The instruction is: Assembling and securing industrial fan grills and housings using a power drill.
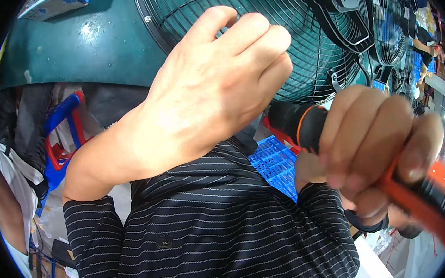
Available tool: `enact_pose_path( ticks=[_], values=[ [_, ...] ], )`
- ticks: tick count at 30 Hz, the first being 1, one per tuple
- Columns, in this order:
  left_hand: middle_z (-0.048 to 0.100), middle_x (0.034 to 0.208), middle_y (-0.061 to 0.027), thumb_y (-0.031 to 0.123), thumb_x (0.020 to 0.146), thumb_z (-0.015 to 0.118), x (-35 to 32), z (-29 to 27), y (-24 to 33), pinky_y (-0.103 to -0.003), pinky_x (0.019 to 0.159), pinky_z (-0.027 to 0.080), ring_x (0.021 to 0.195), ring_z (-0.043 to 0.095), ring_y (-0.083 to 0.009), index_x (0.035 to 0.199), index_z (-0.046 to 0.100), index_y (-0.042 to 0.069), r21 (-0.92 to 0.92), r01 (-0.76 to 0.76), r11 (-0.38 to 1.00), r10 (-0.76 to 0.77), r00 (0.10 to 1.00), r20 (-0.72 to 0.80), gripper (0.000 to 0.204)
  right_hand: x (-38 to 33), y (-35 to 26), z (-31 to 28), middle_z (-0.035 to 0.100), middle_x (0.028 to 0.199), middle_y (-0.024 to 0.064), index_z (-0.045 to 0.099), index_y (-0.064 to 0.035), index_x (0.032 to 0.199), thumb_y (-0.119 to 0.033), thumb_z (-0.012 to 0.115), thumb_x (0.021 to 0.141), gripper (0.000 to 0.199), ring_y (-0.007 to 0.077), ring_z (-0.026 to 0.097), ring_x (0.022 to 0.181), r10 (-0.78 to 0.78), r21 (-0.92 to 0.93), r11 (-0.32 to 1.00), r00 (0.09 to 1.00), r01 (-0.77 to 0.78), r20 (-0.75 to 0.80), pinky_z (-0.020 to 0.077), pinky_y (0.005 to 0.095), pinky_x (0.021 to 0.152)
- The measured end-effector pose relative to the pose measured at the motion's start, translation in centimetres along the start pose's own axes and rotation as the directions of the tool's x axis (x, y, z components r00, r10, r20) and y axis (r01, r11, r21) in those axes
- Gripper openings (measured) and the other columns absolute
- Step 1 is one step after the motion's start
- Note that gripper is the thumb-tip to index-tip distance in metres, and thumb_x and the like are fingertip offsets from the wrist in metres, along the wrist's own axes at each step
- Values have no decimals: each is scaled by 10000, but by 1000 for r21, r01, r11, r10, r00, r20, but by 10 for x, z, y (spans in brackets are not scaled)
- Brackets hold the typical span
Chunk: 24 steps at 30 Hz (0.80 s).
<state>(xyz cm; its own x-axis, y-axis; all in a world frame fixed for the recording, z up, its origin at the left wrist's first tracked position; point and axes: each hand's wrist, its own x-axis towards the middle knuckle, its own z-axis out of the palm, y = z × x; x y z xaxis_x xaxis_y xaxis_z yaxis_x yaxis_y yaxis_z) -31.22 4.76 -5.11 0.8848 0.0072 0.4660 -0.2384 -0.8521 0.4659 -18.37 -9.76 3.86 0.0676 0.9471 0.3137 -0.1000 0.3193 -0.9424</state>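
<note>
- Where the right hand closes, it is clenched round the black and orange handle of a power screwdriver, fingers wrapped tight over the grip and blurred at the knuckles.
- The tool's dark barrel pokes out of the fist toward the upper left, with an orange ring round it just beyond the fingers; its tip sits under the lower rim of the fan guard, though whether it touches metal there is hidden by the other hand.
- The left hand is raised in front of the wire guard, fingers curled over against the grille; I cannot tell whether they grasp a wire or a small part, because only the back of the hand shows.
- The guard is a round dark wire cage with spokes running out to a ring, mounted against a dark green housing that gleams with small highlights.
- A black bracket with a grey fitting lies across the guard's upper right part.
- A second wire fan guard stands just beyond it, at the right.
- Below the hands, a person in a black shirt with thin pale stripes fills the lower middle.
- Between that shirt and the right hand shows a blue perforated plastic crate.
- At the left a blue and red frame stands near pale plastic wrapping.
</note>
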Motion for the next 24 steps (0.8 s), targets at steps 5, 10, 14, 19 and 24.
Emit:
enact_pose_path(
  ticks=[5, 10, 14, 19, 24],
  values=[
    [536, 1207, -99, 176, 469, 831, -18, 6, 0, -462, 1010, 418, 1139, 536, -268, 1192, 598, 57, 84, -13, 996, 16, 999, -40, 769, -9, 6, 1, 654, 712, 69, 593, -61, 1050, -38, 863, 702, 441, 180, 658, 547, -157, 31, 988, 980, 154, 124, 536, 262, 500],
    [536, 1370, -126, 170, 859, 573, -38, 11, 20, -504, 1126, 344, 1288, 484, -279, 1244, 616, 99, 205, 34, 978, -11, 993, -113, 394, -50, -23, -14, 655, 746, 80, 604, -42, 1041, -44, 828, 725, 387, 178, 672, 587, -374, 146, 899, 897, 413, -235, 559, 294, 531],
    [563, 1355, -127, 191, 832, 622, -27, 5, 32, -528, 1085, 397, 1229, 549, -286, 1153, 661, 87, 38, -106, 994, 110, 985, -135, 340, -113, -71, -33, 473, 767, 36, 503, 47, 1146, -154, 662, 865, 380, 115, 440, 582, -363, -129, 901, 555, 415, -748, 374, 252, 579],
    [591, 1136, -125, 187, 638, 820, 37, 12, 49, -419, 893, 496, 1029, 600, -299, 1127, 600, 27, -381, -215, 899, 191, 976, -101, 560, -177, -70, -99, 594, 741, 10, 647, 3, 1043, -239, 707, 927, 275, 82, 540, 617, -396, -399, 610, 172, -685, -902, 420, 233, 570],
    [621, 993, -139, 182, 756, 767, 101, 37, 76, -432, 788, 530, 967, 635, -320, 1153, 556, -5, -237, -250, 939, 308, 917, 255, 486, -202, -31, -121, 621, 647, 51, 645, -12, 915, -418, 807, 804, 451, 145, 598, 541, -350, -312, 4, 291, -950, -890, 451, 299, 512]
  ],
)
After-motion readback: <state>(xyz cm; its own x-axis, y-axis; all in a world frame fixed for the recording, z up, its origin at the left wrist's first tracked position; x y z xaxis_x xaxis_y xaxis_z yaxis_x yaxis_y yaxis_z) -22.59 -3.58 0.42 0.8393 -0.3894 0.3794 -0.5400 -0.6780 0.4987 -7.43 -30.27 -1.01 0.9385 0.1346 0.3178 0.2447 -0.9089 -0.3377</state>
